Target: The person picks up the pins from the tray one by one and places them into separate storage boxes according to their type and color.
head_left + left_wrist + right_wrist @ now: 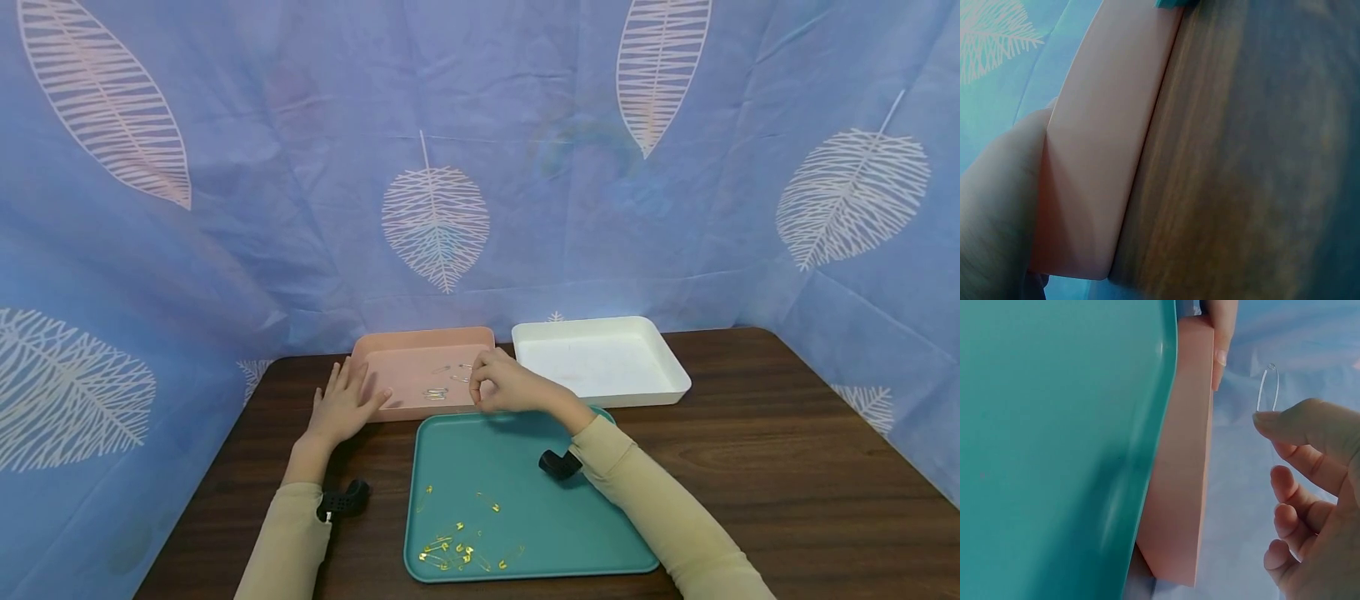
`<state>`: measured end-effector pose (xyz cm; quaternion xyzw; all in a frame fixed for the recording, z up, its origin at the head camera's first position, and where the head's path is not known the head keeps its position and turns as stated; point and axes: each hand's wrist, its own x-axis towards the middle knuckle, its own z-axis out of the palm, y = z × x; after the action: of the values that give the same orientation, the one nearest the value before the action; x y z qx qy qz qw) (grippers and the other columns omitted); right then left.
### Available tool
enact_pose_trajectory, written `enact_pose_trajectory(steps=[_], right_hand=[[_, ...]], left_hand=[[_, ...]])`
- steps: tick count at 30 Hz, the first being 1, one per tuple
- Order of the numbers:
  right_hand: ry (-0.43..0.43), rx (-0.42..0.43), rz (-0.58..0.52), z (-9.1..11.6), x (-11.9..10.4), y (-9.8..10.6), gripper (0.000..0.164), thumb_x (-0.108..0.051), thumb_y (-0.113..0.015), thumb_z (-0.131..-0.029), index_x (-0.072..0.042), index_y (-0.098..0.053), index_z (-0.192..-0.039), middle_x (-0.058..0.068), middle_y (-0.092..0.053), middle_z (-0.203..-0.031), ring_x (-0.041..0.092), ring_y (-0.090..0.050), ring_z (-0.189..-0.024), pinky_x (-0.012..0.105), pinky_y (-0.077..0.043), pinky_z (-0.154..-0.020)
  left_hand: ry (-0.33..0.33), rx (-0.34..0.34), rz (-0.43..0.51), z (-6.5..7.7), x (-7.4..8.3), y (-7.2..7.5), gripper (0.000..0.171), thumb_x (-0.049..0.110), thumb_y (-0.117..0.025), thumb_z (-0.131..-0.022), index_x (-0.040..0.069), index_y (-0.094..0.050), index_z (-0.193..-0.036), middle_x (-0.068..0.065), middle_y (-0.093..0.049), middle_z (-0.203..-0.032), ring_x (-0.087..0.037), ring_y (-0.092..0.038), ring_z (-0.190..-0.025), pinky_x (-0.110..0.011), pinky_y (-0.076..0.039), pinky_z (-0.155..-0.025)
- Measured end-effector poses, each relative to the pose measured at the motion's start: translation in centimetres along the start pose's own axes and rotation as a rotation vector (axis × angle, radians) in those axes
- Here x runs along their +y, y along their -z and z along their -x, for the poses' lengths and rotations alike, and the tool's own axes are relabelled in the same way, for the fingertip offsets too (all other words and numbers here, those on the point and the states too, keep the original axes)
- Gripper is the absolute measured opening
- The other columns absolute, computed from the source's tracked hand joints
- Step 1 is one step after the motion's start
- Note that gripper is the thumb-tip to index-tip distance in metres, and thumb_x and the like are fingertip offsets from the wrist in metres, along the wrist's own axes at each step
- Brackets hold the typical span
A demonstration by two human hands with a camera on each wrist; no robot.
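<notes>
Beige sleeves [675, 517] are closest to us, both pointing toward the pink tray [401, 367]. Right hand [517, 387] is over its right end, thumb and finger pinched on a silver safety pin [1260, 392]. Left hand [341, 408] is touching its left end, fingers spread apart. Silver pins [436, 393] lie inside it. Teal tray [517, 475] with gold pins [465, 554] sits on its near side, white tray [592, 358] just to its right.

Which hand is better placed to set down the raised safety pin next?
Right, probably: the right hand pinches the safety pin near the pink tray, while the left hand rests at that tray's left end.
</notes>
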<state>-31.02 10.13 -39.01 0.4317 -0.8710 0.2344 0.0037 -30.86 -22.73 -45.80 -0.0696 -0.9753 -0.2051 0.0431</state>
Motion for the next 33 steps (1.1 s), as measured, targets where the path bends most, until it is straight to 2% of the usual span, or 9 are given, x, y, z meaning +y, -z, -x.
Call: enact_pose_trajectory(steps=[5,9,11,13,16,22,26,29,33], right_hand=[[-0.059,0.005,-0.026,-1.1,0.5,-0.4,0.017,-0.009,-0.069,-0.081,-0.021,-0.064,-0.071,0.001,-0.052,-0.096,0.018,-0.039,-0.092,0.037,-0.033,-0.084],[-0.086,0.021,-0.044,-1.7,0.4,-0.6,0.016,-0.008,-0.069,-0.083,-0.018,-0.065,-0.071,0.003,-0.054,-0.097,0.022,-0.046,-0.095,0.05,-0.035,-0.103],[-0.099,0.034,-0.046,-2.1,0.4,-0.7,0.015,-0.008,-0.069,-0.083,-0.016,-0.065,-0.071,0.004,-0.055,-0.097,0.026,-0.049,-0.097,0.053,-0.034,-0.106],[-0.118,0.052,-0.042,-2.4,0.4,-0.9,0.014,-0.008,-0.07,-0.083,-0.015,-0.065,-0.071,0.005,-0.056,-0.097,0.027,-0.051,-0.097,0.051,-0.038,-0.105],[-0.143,0.085,-0.016,-3.0,0.5,-1.2,0.014,-0.009,-0.07,-0.083,-0.015,-0.066,-0.072,0.006,-0.058,-0.095,0.027,-0.053,-0.095,0.042,-0.043,-0.088],[-0.176,0.127,0.024,-4.2,0.8,-2.1,0.014,-0.009,-0.07,-0.082,-0.016,-0.067,-0.069,0.009,-0.062,-0.092,0.021,-0.05,-0.089,0.036,-0.039,-0.077],[-0.204,0.153,0.037,-5.1,1.0,-2.7,0.016,-0.007,-0.07,-0.08,-0.015,-0.067,-0.067,0.006,-0.064,-0.087,0.019,-0.05,-0.088,0.042,-0.041,-0.09],[-0.24,0.159,0.048,-5.7,1.0,-3.1,0.016,-0.005,-0.072,-0.079,-0.015,-0.067,-0.067,0.003,-0.063,-0.086,0.021,-0.052,-0.092,0.048,-0.036,-0.104],[-0.288,0.161,0.079,-6.5,0.8,-3.6,0.015,-0.006,-0.073,-0.079,-0.015,-0.067,-0.068,0.003,-0.061,-0.087,0.022,-0.052,-0.095,0.05,-0.035,-0.105]], left_hand=[[0.001,0.001,-0.003,0.0,0.0,-0.1,0.088,0.067,-0.045,-0.092,0.017,-0.015,-0.158,-0.02,-0.004,-0.164,-0.042,-0.001,-0.151,-0.075,-0.007,-0.11],[0.0,0.001,-0.004,0.2,0.1,-0.1,0.088,0.065,-0.046,-0.092,0.016,-0.015,-0.158,-0.02,-0.004,-0.164,-0.042,-0.001,-0.151,-0.075,-0.007,-0.11],[-0.001,0.0,-0.005,0.2,0.1,-0.1,0.087,0.065,-0.046,-0.092,0.016,-0.015,-0.158,-0.02,-0.004,-0.164,-0.042,-0.002,-0.151,-0.075,-0.008,-0.109],[0.0,-0.002,-0.006,0.2,0.1,0.0,0.087,0.065,-0.046,-0.092,0.016,-0.015,-0.158,-0.02,-0.004,-0.164,-0.042,-0.002,-0.151,-0.075,-0.008,-0.11],[-0.001,-0.004,-0.006,0.2,0.1,0.0,0.087,0.065,-0.046,-0.092,0.016,-0.015,-0.158,-0.02,-0.004,-0.164,-0.042,0.0,-0.151,-0.075,-0.007,-0.11],[0.002,-0.008,0.0,0.0,0.1,0.1,0.088,0.065,-0.046,-0.092,0.016,-0.014,-0.158,-0.02,-0.003,-0.164,-0.041,0.003,-0.151,-0.075,-0.006,-0.11],[0.002,-0.006,0.004,0.1,0.1,0.1,0.088,0.065,-0.047,-0.092,0.016,-0.014,-0.158,-0.02,-0.003,-0.164,-0.041,0.001,-0.151,-0.075,-0.006,-0.11],[0.0,-0.006,0.002,0.1,0.2,0.1,0.088,0.065,-0.047,-0.092,0.016,-0.014,-0.158,-0.02,-0.004,-0.164,-0.041,0.001,-0.151,-0.075,-0.006,-0.11],[0.006,-0.01,-0.008,0.1,0.2,0.1,0.088,0.065,-0.047,-0.092,0.016,-0.015,-0.158,-0.02,-0.003,-0.164,-0.041,0.001,-0.151,-0.075,-0.007,-0.11]])
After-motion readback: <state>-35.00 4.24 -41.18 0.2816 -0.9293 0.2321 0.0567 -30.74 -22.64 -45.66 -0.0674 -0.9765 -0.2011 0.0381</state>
